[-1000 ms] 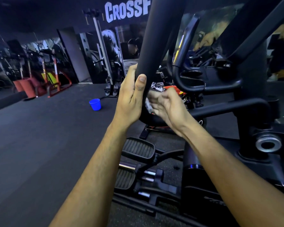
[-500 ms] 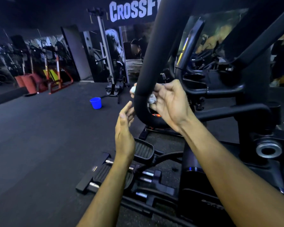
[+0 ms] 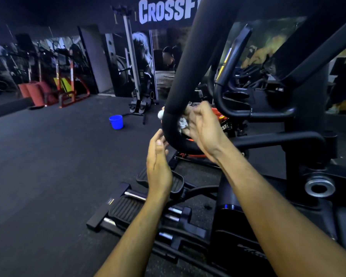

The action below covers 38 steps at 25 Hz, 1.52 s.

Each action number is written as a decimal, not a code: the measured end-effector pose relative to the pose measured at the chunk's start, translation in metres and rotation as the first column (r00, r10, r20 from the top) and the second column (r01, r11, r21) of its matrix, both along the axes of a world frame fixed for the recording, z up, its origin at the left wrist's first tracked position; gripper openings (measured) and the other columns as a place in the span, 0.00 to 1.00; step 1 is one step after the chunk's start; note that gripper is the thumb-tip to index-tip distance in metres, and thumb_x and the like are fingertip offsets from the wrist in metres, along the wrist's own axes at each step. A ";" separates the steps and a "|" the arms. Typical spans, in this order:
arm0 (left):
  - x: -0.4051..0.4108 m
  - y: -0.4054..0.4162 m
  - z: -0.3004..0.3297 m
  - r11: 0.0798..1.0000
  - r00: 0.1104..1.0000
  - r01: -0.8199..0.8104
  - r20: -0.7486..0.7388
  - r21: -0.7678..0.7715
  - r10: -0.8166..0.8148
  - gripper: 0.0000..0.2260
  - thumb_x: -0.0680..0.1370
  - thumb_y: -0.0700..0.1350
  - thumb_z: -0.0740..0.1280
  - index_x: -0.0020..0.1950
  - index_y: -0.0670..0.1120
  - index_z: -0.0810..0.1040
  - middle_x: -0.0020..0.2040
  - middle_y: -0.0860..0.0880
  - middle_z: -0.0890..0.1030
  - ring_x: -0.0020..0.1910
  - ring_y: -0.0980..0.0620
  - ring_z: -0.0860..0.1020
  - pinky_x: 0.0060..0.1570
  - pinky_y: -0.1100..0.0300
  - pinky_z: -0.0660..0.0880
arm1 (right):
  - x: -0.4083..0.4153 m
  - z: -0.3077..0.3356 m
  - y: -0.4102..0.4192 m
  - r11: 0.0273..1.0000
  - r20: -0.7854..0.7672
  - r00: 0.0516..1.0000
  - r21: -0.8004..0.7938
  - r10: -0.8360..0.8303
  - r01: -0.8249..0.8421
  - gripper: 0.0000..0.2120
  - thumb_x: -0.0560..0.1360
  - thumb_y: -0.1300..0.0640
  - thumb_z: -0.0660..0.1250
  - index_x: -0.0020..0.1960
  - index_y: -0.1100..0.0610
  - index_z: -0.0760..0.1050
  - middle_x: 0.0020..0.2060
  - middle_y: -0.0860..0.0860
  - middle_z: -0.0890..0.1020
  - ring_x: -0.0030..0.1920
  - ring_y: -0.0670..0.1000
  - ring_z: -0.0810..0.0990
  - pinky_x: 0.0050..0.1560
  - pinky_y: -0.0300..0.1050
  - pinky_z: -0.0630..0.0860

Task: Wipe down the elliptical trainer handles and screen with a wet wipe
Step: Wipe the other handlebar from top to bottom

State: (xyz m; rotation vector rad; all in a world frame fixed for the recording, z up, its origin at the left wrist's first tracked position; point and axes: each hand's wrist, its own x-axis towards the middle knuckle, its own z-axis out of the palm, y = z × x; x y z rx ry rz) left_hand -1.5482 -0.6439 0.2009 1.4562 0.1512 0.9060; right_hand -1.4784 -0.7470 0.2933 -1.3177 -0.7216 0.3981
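A thick black elliptical handle [image 3: 190, 62] slants down through the middle of the view and curves to the right at its lower bend. My right hand [image 3: 203, 126] wraps a crumpled white wet wipe [image 3: 183, 123] around that bend; a bit of the wipe [image 3: 160, 114] also shows on the handle's left side. My left hand [image 3: 158, 166] hovers just below and left of the bend, fingers straight and relaxed, holding nothing. The trainer's screen is not in sight.
The elliptical's black pedals [image 3: 128, 208] and frame lie below my arms. A second black handle [image 3: 230, 62] and a crossbar [image 3: 278, 138] stand to the right. A blue bucket [image 3: 116, 121] sits on the dark gym floor, with a rack [image 3: 132, 62] behind it.
My left hand let go of the handle and dropped below the bend. My right hand with the wipe moved up and around the handle's bend.
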 end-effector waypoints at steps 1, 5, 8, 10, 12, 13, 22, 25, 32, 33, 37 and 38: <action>0.001 -0.002 0.000 1.000 1.000 0.002 0.007 0.007 -0.002 0.19 0.88 0.54 0.54 0.77 0.52 0.72 0.71 0.53 0.78 0.71 0.56 0.76 0.73 0.48 0.72 | -0.004 0.000 0.000 0.997 0.038 0.999 -0.079 -0.016 0.019 0.31 0.78 0.46 0.48 0.71 0.62 0.73 0.67 0.57 0.79 0.61 0.49 0.78 0.62 0.40 0.73; 0.002 -0.012 -0.009 0.998 1.000 -0.002 0.006 -0.059 0.002 0.19 0.89 0.52 0.54 0.80 0.52 0.67 0.72 0.53 0.77 0.70 0.58 0.76 0.73 0.48 0.72 | 0.001 -0.018 -0.023 0.745 0.585 0.806 -0.577 0.091 0.335 0.26 0.81 0.49 0.47 0.66 0.59 0.76 0.64 0.54 0.81 0.65 0.55 0.77 0.71 0.53 0.67; 0.000 -0.012 -0.018 0.996 0.999 0.012 0.046 -0.090 -0.008 0.17 0.89 0.45 0.54 0.79 0.49 0.66 0.69 0.49 0.78 0.67 0.57 0.78 0.68 0.59 0.74 | -0.001 -0.037 -0.044 0.694 0.783 0.612 -0.501 0.111 0.516 0.27 0.78 0.52 0.46 0.70 0.58 0.73 0.68 0.53 0.78 0.69 0.52 0.73 0.77 0.49 0.57; 0.004 -0.012 -0.022 0.995 0.999 0.048 0.016 -0.083 -0.047 0.17 0.88 0.40 0.57 0.77 0.48 0.69 0.67 0.49 0.80 0.66 0.55 0.80 0.64 0.63 0.75 | -0.011 -0.038 -0.034 0.781 0.735 0.678 -0.423 -0.001 0.460 0.27 0.78 0.53 0.46 0.70 0.58 0.74 0.68 0.53 0.78 0.68 0.48 0.73 0.74 0.39 0.58; 0.006 -0.016 -0.024 0.998 0.999 0.043 -0.014 -0.042 -0.044 0.20 0.85 0.34 0.59 0.75 0.48 0.72 0.64 0.50 0.82 0.64 0.54 0.80 0.64 0.60 0.76 | -0.023 -0.036 -0.015 0.846 0.670 0.735 -0.331 -0.100 0.417 0.25 0.79 0.54 0.47 0.65 0.60 0.76 0.64 0.54 0.80 0.63 0.46 0.74 0.65 0.33 0.63; 0.006 -0.019 -0.025 0.999 0.999 0.031 -0.019 -0.017 -0.031 0.21 0.83 0.32 0.60 0.74 0.49 0.73 0.63 0.49 0.82 0.63 0.53 0.81 0.63 0.58 0.77 | -0.025 -0.039 -0.008 0.852 0.673 0.727 -0.296 -0.135 0.432 0.23 0.79 0.55 0.48 0.64 0.60 0.76 0.61 0.55 0.81 0.61 0.49 0.74 0.64 0.37 0.66; -0.006 -0.040 -0.026 0.961 0.961 -0.275 0.039 0.027 0.273 0.10 0.82 0.35 0.66 0.56 0.49 0.78 0.48 0.54 0.83 0.48 0.53 0.81 0.47 0.60 0.77 | 0.018 -0.019 -0.053 0.732 0.634 0.748 -0.602 0.195 0.319 0.36 0.73 0.40 0.41 0.68 0.48 0.77 0.67 0.45 0.80 0.67 0.46 0.75 0.70 0.48 0.68; -0.004 -0.045 -0.024 0.901 0.911 -0.401 0.175 0.166 0.373 0.05 0.82 0.37 0.68 0.54 0.46 0.79 0.48 0.50 0.82 0.47 0.52 0.81 0.49 0.51 0.79 | 0.035 -0.013 -0.048 0.643 0.661 0.657 -0.688 0.362 0.338 0.29 0.76 0.44 0.42 0.59 0.52 0.77 0.55 0.48 0.83 0.57 0.51 0.79 0.62 0.57 0.73; 0.004 -0.054 -0.030 0.324 0.835 -0.308 0.091 0.895 0.542 0.31 0.77 0.44 0.71 0.80 0.47 0.70 0.81 0.55 0.67 0.43 0.48 0.79 0.43 0.55 0.76 | 0.053 -0.010 -0.066 0.671 0.699 0.586 -0.666 0.409 0.326 0.16 0.84 0.58 0.51 0.64 0.59 0.74 0.59 0.58 0.81 0.60 0.61 0.77 0.61 0.57 0.70; 0.005 -0.054 -0.033 0.294 0.827 -0.320 0.114 0.901 0.551 0.31 0.76 0.44 0.71 0.79 0.45 0.70 0.81 0.54 0.67 0.43 0.49 0.77 0.43 0.55 0.75 | 0.054 -0.014 -0.060 0.682 0.691 0.613 -0.659 0.383 0.317 0.13 0.83 0.58 0.52 0.59 0.60 0.73 0.54 0.58 0.81 0.55 0.62 0.78 0.56 0.60 0.72; 0.016 -0.043 -0.044 0.196 0.820 -0.379 0.230 0.904 0.524 0.29 0.74 0.40 0.71 0.77 0.43 0.74 0.79 0.49 0.72 0.42 0.51 0.73 0.42 0.56 0.73 | 0.075 -0.011 -0.076 0.611 0.707 0.537 -0.691 0.460 0.385 0.15 0.82 0.57 0.52 0.61 0.58 0.75 0.58 0.57 0.82 0.57 0.60 0.79 0.59 0.59 0.74; 0.021 -0.039 -0.047 0.193 0.824 -0.390 0.248 0.900 0.509 0.29 0.74 0.38 0.72 0.76 0.42 0.74 0.78 0.48 0.73 0.43 0.51 0.72 0.42 0.55 0.73 | 0.080 -0.007 -0.084 0.608 0.713 0.526 -0.688 0.464 0.396 0.17 0.84 0.57 0.51 0.63 0.56 0.76 0.61 0.54 0.81 0.60 0.57 0.78 0.63 0.57 0.72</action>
